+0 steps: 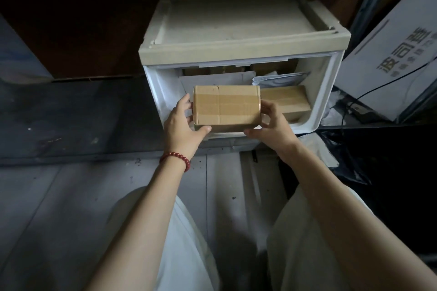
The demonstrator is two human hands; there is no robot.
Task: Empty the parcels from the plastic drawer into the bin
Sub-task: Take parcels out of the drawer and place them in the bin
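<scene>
I am wearing the only camera on my head; it is looking forward and steeply down, wide and close. It is framing the plastic drawer (318, 92) toward 12 o'clock and my legs (189, 255) toward 6 o'clock.

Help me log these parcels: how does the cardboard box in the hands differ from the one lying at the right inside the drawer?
The held box is gripped at both ends by the left hand and right hand; the drawer box is untouched. The held box is at the opening of the plastic drawer; the drawer box lies deeper inside. The held box shows nearly whole; the drawer box is partly hidden. Both are brown cardboard.
</scene>
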